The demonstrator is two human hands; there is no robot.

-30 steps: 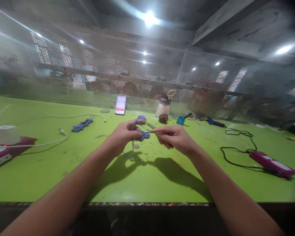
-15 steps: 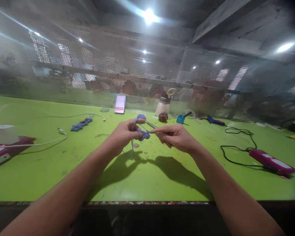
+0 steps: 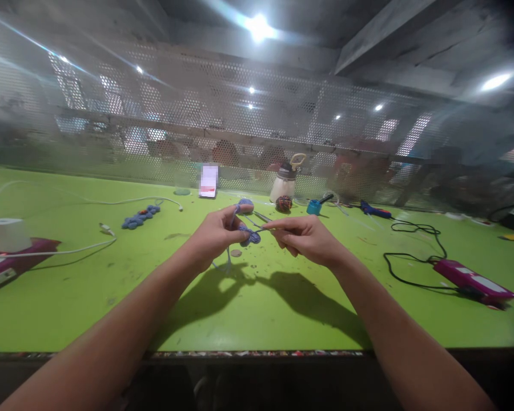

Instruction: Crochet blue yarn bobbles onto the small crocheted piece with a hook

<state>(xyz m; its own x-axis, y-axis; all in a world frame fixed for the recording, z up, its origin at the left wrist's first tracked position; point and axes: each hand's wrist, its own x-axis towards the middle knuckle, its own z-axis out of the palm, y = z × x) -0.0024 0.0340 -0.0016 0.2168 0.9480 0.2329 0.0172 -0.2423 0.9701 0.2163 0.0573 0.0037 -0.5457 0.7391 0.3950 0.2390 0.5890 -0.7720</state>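
My left hand (image 3: 216, 235) is closed, pinching a small blue-purple crochet piece (image 3: 252, 236) between thumb and fingers. A strand of matching yarn (image 3: 237, 210) runs over its raised index finger, and loose ends hang below. My right hand (image 3: 304, 235) is closed on a thin crochet hook (image 3: 261, 229), its tip at the crochet piece; the handle is hidden in the fingers. Just behind my left fingers lies a blue-purple yarn ball (image 3: 245, 202). A slim metal tool (image 3: 262, 217) lies beyond the hands, its far part hidden. A finished-looking blue crochet strip (image 3: 141, 217) rests to the left.
On the green table (image 3: 257, 319) stand a phone (image 3: 208, 181), a bottle (image 3: 283, 185), a multicoloured yarn ball (image 3: 284, 204) and a teal pot (image 3: 314, 207). A blue glue gun (image 3: 375, 210) lies right. Power strips (image 3: 475, 282) with cables flank both sides. A perforated screen (image 3: 248, 137) closes the back.
My right index finger has stretched slightly forward along the hook, and the crochet piece has turned a little. Both hands stay in nearly the same place.
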